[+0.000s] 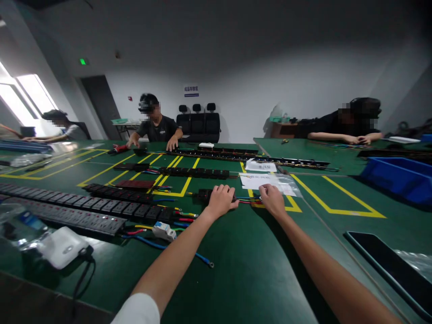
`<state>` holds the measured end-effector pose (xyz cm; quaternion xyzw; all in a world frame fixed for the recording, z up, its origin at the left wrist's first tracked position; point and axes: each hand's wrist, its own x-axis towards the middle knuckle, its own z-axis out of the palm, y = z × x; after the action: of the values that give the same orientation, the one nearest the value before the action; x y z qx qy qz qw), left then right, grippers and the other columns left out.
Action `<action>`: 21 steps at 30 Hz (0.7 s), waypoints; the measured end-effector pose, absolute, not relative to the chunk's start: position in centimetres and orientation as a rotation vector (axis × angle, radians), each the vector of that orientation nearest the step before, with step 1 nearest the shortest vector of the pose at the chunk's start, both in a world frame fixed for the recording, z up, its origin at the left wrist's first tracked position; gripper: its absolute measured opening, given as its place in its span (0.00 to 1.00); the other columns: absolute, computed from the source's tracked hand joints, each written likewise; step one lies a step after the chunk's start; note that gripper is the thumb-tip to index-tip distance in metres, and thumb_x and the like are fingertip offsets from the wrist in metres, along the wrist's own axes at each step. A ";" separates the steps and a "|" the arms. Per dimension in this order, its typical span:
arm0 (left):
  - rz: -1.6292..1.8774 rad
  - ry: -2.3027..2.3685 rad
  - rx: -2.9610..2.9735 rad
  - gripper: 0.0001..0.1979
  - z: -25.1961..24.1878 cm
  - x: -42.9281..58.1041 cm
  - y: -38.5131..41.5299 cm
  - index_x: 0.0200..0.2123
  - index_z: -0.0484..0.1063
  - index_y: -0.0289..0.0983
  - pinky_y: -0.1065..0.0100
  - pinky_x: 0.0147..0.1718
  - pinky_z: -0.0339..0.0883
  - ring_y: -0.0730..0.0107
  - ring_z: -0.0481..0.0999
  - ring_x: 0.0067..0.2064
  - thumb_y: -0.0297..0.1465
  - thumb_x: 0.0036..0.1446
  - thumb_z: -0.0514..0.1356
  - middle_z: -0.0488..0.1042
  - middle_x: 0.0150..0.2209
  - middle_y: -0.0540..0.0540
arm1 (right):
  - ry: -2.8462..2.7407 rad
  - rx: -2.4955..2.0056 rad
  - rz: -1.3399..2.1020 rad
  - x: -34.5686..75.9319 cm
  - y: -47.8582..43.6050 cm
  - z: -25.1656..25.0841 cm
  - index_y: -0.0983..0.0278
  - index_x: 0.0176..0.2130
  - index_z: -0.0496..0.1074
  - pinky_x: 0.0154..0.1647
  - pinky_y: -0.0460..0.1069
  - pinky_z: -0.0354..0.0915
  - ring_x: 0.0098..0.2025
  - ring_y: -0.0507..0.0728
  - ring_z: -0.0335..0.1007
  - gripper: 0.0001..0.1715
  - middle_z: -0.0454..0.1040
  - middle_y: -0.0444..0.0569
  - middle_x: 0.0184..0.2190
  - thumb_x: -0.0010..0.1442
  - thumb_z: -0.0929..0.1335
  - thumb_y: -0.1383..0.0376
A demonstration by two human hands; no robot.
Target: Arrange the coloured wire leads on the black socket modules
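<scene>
My left hand (pixel 221 200) lies over a short black socket strip (pixel 203 194) with its fingers curled down around it. Coloured wires (pixel 245 200), among them red, blue and green, run from that strip towards my right hand (pixel 272 199). The fingers of my right hand are bent together at the wire ends; what lies between them is hidden. Just behind that hand, a white paper label (pixel 256 181) with handwriting rests on the green table (pixel 236 265).
Long socket strips (pixel 101 220) with wire tails fill the left side, beside a small white breaker (pixel 164 231) and a white device (pixel 64 246). A phone (pixel 388 265) and a blue bin (pixel 398 180) are at right. Co-workers (pixel 158 128) sit across the table.
</scene>
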<state>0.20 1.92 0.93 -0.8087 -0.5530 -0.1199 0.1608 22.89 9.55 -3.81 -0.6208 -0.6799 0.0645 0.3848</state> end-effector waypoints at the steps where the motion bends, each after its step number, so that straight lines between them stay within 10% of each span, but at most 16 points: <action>1: -0.289 -1.625 -2.332 0.23 1.5 0.2 1.8 0.53 0.70 0.35 0.53 0.51 0.61 0.52 0.70 0.52 0.45 0.64 0.54 0.74 0.49 0.36 | -1.738 -1.586 0.164 22.9 9.6 -3.9 0.63 0.40 0.75 0.39 0.51 0.57 0.40 0.60 0.68 0.22 0.74 0.54 0.36 0.66 0.58 0.54; 7: 0.151 -1.937 -2.463 0.18 5.4 -1.6 2.3 0.50 0.72 0.38 0.42 0.52 0.64 0.45 0.70 0.57 0.41 0.63 0.54 0.73 0.56 0.36 | -1.705 -1.611 0.206 23.0 9.9 -4.0 0.64 0.42 0.76 0.39 0.51 0.58 0.40 0.60 0.68 0.23 0.74 0.55 0.38 0.67 0.58 0.54; 15: 0.352 -2.080 -2.473 0.27 7.5 -7.6 5.9 0.54 0.72 0.47 0.63 0.48 0.71 0.57 0.76 0.54 0.43 0.51 0.67 0.76 0.56 0.45 | -1.745 -1.609 0.211 22.9 9.4 -3.6 0.66 0.42 0.75 0.37 0.50 0.57 0.40 0.60 0.69 0.25 0.75 0.57 0.39 0.68 0.57 0.54; 21: 0.236 -2.190 -2.233 0.29 7.0 -13.8 6.9 0.59 0.68 0.45 0.57 0.51 0.70 0.52 0.72 0.60 0.36 0.52 0.64 0.71 0.61 0.41 | -1.794 -1.579 0.153 22.7 9.0 -3.4 0.66 0.40 0.75 0.36 0.51 0.58 0.39 0.59 0.69 0.25 0.75 0.56 0.37 0.69 0.56 0.56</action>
<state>-13.81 6.95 6.99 -0.7119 -0.6982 0.0752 0.0027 22.69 9.01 -3.40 -0.6140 -0.6974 0.0594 0.3648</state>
